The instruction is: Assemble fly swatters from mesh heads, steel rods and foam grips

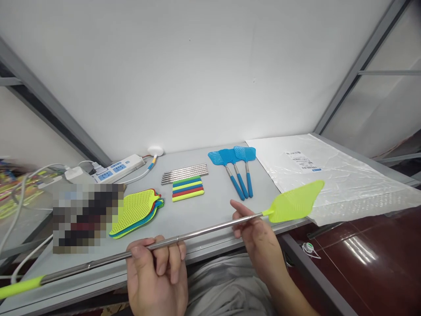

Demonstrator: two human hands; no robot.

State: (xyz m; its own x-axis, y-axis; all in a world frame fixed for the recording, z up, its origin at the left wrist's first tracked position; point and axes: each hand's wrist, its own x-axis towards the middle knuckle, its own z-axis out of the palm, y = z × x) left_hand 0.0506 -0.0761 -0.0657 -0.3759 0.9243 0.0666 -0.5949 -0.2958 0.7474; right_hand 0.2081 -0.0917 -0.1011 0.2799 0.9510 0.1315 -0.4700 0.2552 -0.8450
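A yellow-green telescopic fly swatter (296,202) is held crosswise over the table's front edge, its steel rod pulled out long. The yellow-green handle reaches past the left edge of the view. My left hand (158,276), palm up, pinches the rod about midway with thumb and fingers. Near the swatter head, my right hand (259,243) has its fingers around the rod, the index finger stretched out. Beyond them lie three blue fly swatters (237,173), several steel rods (184,174), several coloured handles (188,189) and a stack of perforated swatter heads (136,213).
At the right a white plastic mailer bag (276,156) with a label overhangs the table (213,204). A power strip (121,166) with plugs and cables is at the back left. A pixelated patch hides something on the left. Behind the table rises a white wall (210,74).
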